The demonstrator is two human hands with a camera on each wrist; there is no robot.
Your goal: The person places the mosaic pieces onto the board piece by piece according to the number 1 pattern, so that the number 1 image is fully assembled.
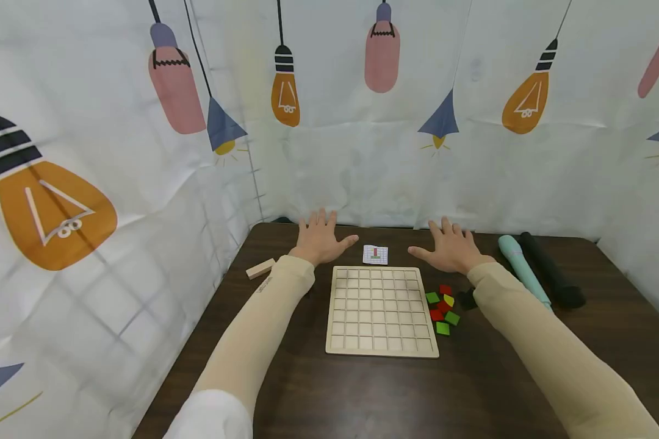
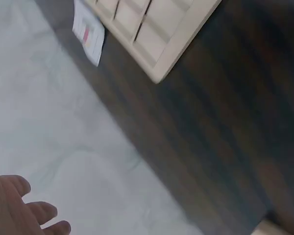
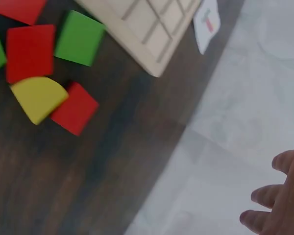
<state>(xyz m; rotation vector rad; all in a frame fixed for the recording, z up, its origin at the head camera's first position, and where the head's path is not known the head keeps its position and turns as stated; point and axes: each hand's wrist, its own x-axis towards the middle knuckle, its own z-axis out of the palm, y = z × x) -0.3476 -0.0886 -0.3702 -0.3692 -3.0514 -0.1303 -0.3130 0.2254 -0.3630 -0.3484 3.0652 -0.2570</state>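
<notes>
- The left hand [image 1: 317, 244], at the far left of the table, has its fingers extended and spread with the thumb out to the right; it has hold of nothing.
- The right hand [image 1: 449, 251], at the far right of the board, is likewise spread, thumb pointing left, and has hold of nothing. Whether either palm touches the tabletop, I cannot tell.
- Between the hands lies a small card [image 1: 375, 255], printed with a grid and a red and green figure.
- Just on the near side of the card, a square wooden board [image 1: 381, 311] lies flat, divided by ridges into rows of cells.
- Right of the board, on the near side of the right hand, is a loose cluster: red tiles [image 1: 436, 315], green tiles [image 1: 442, 328] and a yellow quarter-round piece [image 1: 448, 300]. The yellow piece sits against the red ones; whether it rests on top of one is hard to tell.
- A pale wooden block [image 1: 260, 269] lies left of the left wrist.
- Farther right, beyond the right sleeve [image 1: 549, 341], a teal rod [image 1: 524, 268] and a black rod [image 1: 551, 271] lie side by side.
- Under everything is a dark wood-grain table [image 1: 395, 396]; a white curtain [image 1: 335, 164] printed with lamps hangs behind its far edge.
</notes>
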